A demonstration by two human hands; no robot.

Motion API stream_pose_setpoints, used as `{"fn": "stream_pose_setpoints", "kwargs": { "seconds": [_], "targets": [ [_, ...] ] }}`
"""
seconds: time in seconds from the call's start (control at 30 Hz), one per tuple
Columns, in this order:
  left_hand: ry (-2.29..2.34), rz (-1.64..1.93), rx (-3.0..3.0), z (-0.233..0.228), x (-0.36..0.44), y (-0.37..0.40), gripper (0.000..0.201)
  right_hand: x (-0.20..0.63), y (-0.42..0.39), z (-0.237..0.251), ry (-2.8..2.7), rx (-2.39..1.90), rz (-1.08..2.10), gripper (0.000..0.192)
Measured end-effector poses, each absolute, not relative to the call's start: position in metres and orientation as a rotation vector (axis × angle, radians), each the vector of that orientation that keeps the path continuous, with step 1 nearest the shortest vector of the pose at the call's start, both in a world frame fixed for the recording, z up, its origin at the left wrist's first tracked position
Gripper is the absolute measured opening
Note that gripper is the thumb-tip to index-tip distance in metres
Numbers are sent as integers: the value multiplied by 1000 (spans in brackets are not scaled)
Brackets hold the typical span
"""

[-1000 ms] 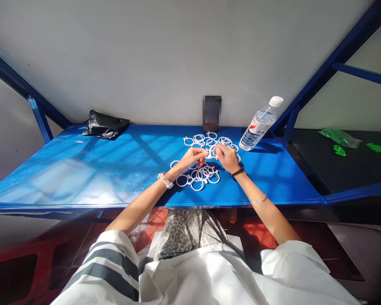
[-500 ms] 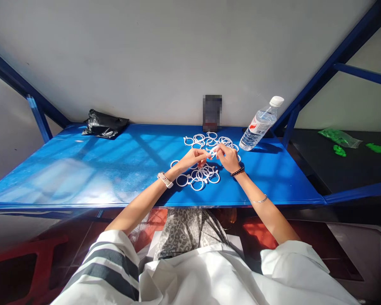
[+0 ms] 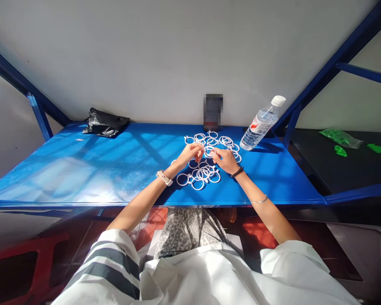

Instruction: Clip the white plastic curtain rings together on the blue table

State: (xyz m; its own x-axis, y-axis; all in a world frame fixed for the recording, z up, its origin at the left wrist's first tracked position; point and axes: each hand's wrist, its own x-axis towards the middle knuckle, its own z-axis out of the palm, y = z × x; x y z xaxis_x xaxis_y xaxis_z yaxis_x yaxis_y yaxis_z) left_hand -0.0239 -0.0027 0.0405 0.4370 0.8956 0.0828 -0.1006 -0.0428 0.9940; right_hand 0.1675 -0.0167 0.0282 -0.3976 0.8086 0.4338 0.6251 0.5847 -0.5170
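Observation:
Both my hands meet over a scatter of white plastic rings on the blue table (image 3: 114,169). My left hand (image 3: 190,153), with a watch on its wrist, and my right hand (image 3: 224,159), with a dark bead bracelet, pinch a white ring (image 3: 208,151) between their fingertips. A near cluster of rings (image 3: 200,176) lies just in front of my hands. A far cluster of rings (image 3: 224,140) lies behind them, toward the wall.
A water bottle (image 3: 260,124) leans at the back right of the table. A dark upright object (image 3: 213,112) stands against the wall. A black bag (image 3: 104,123) lies at the back left. Green items (image 3: 339,137) sit on a dark surface to the right.
Both hands have shifted slightly left and nearer to me, still working a ring between the fingertips. The ring clusters have not visibly moved.

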Motion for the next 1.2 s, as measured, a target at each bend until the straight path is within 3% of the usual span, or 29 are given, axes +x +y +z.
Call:
{"fn": "stream_pose_setpoints", "kwargs": {
  "seconds": [0.27, 0.57, 1.2],
  "targets": [
    [800, 941, 1386, 39, -25, -1, 40, 167, -19, 31, -2115, -1035, 533, 55],
    [761, 967, 1370, 39, -25, -2, 45, 168, -15, 28, -2036, -1076, 610, 56],
    [786, 907, 1396, 35, -26, 1, 44, 168, -11, 32, -1652, -932, 1185, 42]
  ]
}}
